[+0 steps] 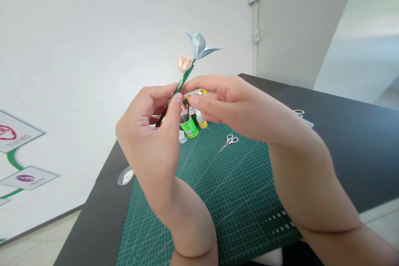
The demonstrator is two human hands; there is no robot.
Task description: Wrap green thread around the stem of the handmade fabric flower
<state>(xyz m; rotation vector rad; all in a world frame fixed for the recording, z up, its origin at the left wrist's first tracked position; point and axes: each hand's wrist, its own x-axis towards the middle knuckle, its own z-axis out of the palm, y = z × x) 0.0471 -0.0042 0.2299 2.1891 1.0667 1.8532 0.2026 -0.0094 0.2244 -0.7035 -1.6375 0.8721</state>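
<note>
My left hand (pixel 152 129) is closed around the stem of an artificial flower (pixel 186 75), thumb in front and fingers behind. The stem is wrapped in green and slants up to the right, its dark lower end crossing the left palm. It carries a pale blue bloom (pixel 199 45) with pointed petals at the top and a small peach-pink bud (pixel 185 62) just below. From the right, my right hand (pixel 227 97) has its curled fingers at the stem, the index fingertip against it. The right thumb sits slightly lower; whatever lies under its tip is hard to make out.
A green cutting mat (pixel 218 183) covers part of the black table (pixel 352 145). White-handled scissors (pixel 230 139) lie on the mat. Behind the hands stand a green can (pixel 190 128) and a small bottle (pixel 202 119). A clear round dish (pixel 125 176) is at left.
</note>
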